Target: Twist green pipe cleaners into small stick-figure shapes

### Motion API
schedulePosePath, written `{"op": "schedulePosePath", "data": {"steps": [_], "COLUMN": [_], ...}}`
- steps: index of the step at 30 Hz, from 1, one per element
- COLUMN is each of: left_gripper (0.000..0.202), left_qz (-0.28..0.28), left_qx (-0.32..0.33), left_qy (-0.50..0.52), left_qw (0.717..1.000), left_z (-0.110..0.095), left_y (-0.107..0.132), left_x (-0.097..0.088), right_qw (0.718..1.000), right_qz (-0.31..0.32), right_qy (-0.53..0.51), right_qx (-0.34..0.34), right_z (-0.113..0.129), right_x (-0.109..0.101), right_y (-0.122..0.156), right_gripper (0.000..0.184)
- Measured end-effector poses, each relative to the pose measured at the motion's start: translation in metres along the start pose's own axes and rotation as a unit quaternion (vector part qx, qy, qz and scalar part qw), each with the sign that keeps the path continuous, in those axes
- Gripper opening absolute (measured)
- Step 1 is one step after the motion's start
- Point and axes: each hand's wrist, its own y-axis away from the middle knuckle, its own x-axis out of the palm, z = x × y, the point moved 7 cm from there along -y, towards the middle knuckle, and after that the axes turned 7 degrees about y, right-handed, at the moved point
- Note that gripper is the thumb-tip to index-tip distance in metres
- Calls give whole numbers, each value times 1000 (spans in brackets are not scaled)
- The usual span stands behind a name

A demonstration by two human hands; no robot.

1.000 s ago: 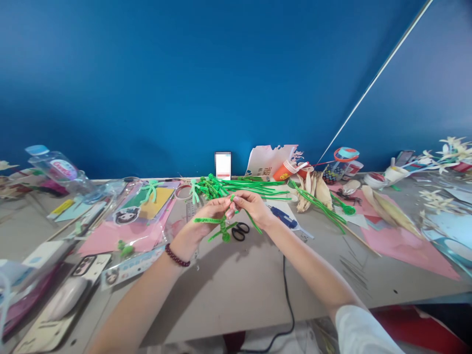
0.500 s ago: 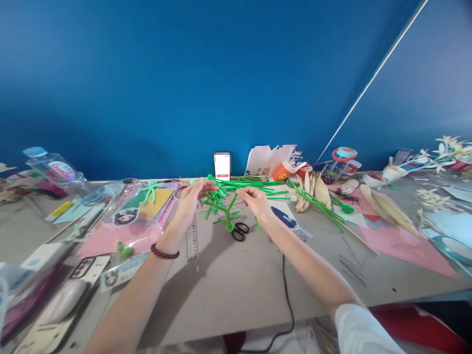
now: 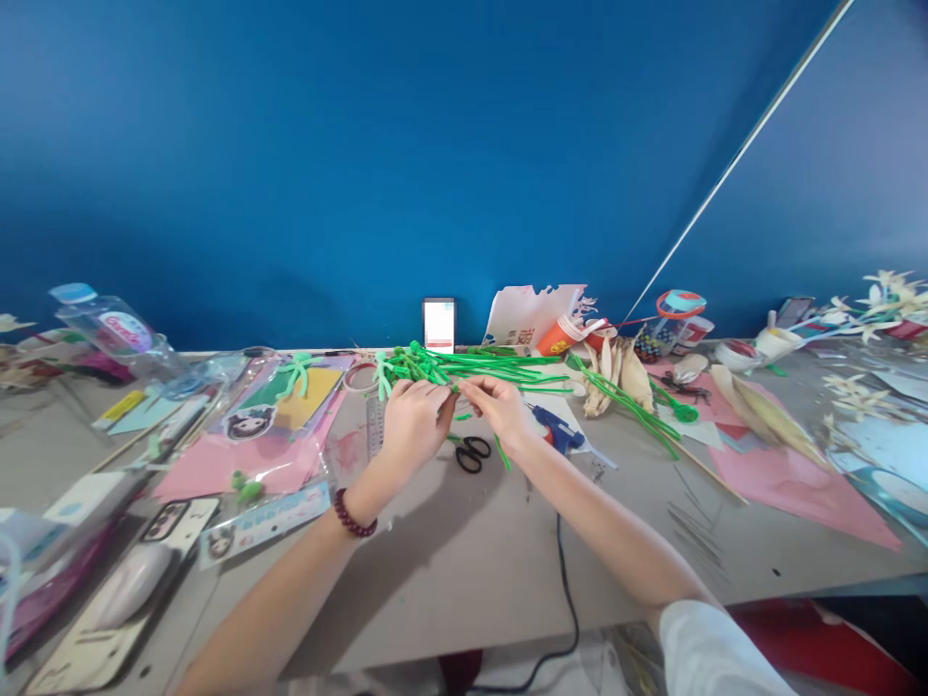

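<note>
Both of my hands meet at the middle of the desk, fingertips nearly touching. Between them is a green pipe-cleaner stem (image 3: 456, 389), mostly covered by the fingers. My left hand (image 3: 417, 422), with a dark bead bracelet at the wrist, is closed round one part of it. A pinch of thumb and fingers on my right hand (image 3: 500, 410) grips the other part. Just behind lie a heap of bent green pipe cleaners (image 3: 417, 362) and long straight ones (image 3: 518, 365). Black-handled scissors (image 3: 473, 454) rest below the hands. Near my right wrist is a blue glue gun (image 3: 560, 430).
A lit phone (image 3: 439, 325) leans on the blue wall. To the left are a clear ruler (image 3: 374, 427), a roll of tape (image 3: 361, 378), pink paper (image 3: 195, 474) and a plastic bottle (image 3: 108, 324). Dried husks (image 3: 630, 375) and red-and-white cups (image 3: 562, 335) stand right. A black cable (image 3: 566, 580) crosses the front edge.
My left hand has moved right and down and closed on the pipe-cleaner stem, which hung from my right hand before. The branched stem is now mostly hidden by my hands.
</note>
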Motion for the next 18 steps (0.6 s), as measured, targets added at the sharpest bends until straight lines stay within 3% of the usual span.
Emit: {"op": "schedulePosePath", "data": {"steps": [2, 3, 6, 8, 10, 11, 14, 16, 18], "left_gripper": [30, 29, 27, 29, 31, 31, 32, 31, 28], "left_qz": [45, 76, 161, 201, 215, 212, 199, 197, 172], "left_qx": [-75, -115, -200, -223, -229, -228, -228, -243, -263], "left_qy": [158, 246, 481, 582, 642, 658, 657, 613, 538], "left_qw": [984, 959, 838, 756, 700, 686, 690, 725, 782], "left_z": [11, 15, 17, 10, 5, 4, 10, 21, 38], "left_y": [-3, -3, 1, 4, 7, 8, 8, 8, 7], "left_x": [4, 9, 25, 35, 42, 44, 51, 54, 51], "right_qw": [1000, 999, 991, 980, 969, 964, 964, 976, 990], "right_qz": [27, 45, 118, 173, 213, 225, 221, 185, 124], "right_qy": [-8, -16, -62, -97, -127, -138, -141, -113, -65], "right_qx": [-15, -22, -31, -19, 7, 20, 32, 18, 5], "right_z": [3, 5, 8, 8, 6, 4, -1, -4, -8], "right_x": [2, 3, 11, 19, 24, 26, 26, 21, 13], "right_y": [-1, -2, -1, 2, 6, 7, 5, -1, -7], "right_gripper": [23, 23, 24, 26, 28, 30, 31, 31, 30]}}
